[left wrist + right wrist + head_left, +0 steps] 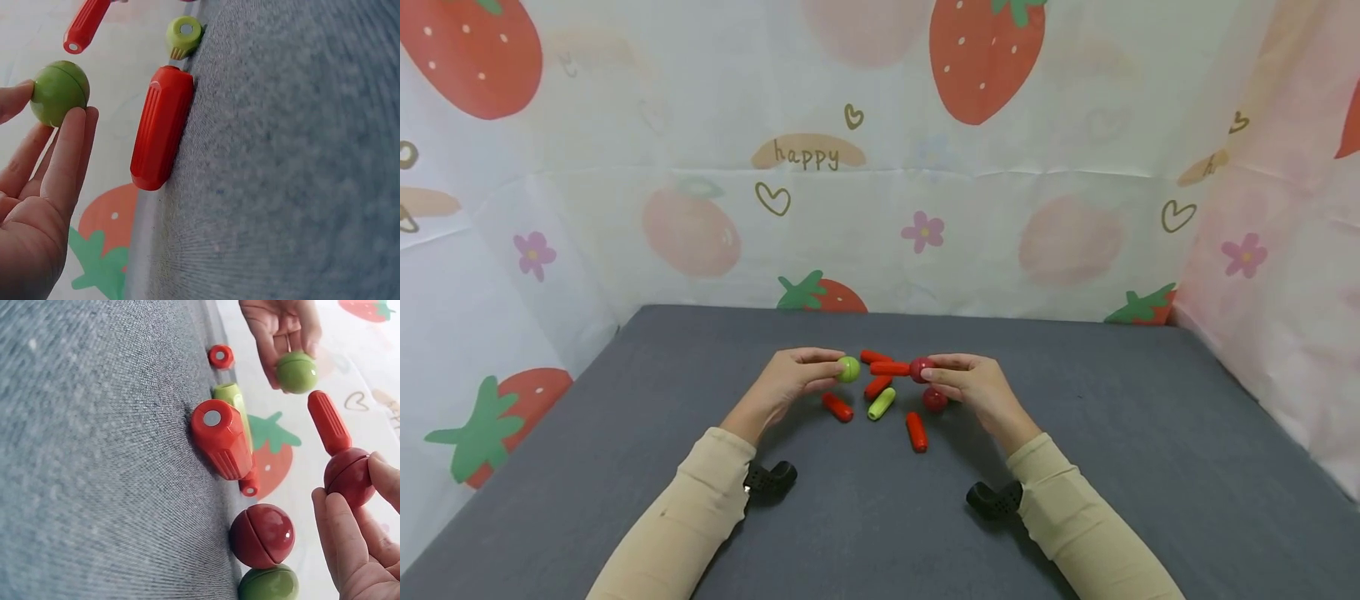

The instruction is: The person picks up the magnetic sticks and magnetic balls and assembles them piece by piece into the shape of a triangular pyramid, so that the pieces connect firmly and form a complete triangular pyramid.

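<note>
In the head view my left hand (793,375) pinches a shiny green ball (849,369) between thumb and fingertips. My right hand (981,385) grips a dark red ball (919,369) the same way. From that ball a ridged red rod (890,368) sticks out level toward the left, joined at one end. The rod's free end, with a small silver disc, faces the green ball across a narrow gap. Both hands are raised above the table. The right wrist view shows the red ball (347,477) and rod (329,422) with the green ball (297,373) close beyond.
Below the hands, on the grey table (865,517), lie several red rods (917,432), a light green rod (882,403) and another dark red ball (935,400). A second green ball (270,584) shows beside it in the right wrist view. A printed curtain (880,242) stands behind.
</note>
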`<state>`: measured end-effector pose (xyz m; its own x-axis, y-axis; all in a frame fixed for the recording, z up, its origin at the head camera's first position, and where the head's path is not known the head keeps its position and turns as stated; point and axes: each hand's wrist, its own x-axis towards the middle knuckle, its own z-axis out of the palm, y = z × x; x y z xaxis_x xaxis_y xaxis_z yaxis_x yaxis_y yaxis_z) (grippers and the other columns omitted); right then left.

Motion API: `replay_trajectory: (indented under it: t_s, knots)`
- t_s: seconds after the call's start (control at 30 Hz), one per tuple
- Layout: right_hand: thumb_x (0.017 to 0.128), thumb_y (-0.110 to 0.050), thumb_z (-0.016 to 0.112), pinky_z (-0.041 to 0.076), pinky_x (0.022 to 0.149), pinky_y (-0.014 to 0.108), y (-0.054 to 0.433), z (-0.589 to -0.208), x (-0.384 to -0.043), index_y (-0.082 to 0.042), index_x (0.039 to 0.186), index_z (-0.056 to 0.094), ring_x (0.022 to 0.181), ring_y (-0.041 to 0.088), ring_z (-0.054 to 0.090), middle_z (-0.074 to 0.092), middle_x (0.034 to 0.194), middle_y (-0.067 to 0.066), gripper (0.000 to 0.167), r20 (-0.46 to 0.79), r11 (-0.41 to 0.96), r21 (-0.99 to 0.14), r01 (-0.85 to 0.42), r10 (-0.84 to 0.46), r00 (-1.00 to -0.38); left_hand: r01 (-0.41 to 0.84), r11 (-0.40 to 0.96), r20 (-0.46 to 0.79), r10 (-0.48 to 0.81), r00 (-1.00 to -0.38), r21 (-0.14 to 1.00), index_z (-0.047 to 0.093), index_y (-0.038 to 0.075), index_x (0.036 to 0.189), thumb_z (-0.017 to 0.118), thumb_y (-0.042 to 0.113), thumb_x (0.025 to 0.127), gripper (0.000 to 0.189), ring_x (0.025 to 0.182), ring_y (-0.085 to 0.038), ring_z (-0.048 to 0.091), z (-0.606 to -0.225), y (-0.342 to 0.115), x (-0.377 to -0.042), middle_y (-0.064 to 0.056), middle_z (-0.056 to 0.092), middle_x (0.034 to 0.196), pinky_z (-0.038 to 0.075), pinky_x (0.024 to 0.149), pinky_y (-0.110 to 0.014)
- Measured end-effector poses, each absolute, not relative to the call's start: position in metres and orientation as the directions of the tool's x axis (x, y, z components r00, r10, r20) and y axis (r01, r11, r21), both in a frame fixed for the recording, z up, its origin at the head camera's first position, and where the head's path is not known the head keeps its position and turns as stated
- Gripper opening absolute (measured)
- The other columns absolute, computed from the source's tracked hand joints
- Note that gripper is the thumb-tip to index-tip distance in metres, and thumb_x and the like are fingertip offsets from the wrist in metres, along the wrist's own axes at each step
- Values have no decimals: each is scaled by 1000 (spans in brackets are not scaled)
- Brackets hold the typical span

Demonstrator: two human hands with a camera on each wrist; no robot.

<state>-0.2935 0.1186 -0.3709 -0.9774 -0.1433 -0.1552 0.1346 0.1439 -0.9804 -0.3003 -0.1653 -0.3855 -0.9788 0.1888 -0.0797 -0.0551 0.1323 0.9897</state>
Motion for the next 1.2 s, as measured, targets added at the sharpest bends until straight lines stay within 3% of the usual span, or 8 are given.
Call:
replay_trajectory:
  t_s: [0.3, 1.2]
  knots:
    - [90, -20, 75, 52, 103, 37, 117, -371, -293, -5, 129, 66, 107, 13, 67, 57, 141, 13, 43, -164, 145, -979, 143, -147, -975, -53, 83, -70, 223, -972, 995, 63, 1, 130, 71, 21, 93, 43, 96, -8, 72, -384, -164, -298, -7, 67, 123, 51, 105, -42]
    - [90, -18, 74, 54, 101, 36, 116, -371, -292, -4, 129, 65, 105, 12, 68, 58, 140, 14, 42, -175, 145, -977, 154, -141, -974, -64, 59, -76, 231, -970, 996, 62, 0, 129, 71, 18, 93, 42, 97, -9, 70, -385, -156, -295, -10, 65, 125, 52, 104, -40]
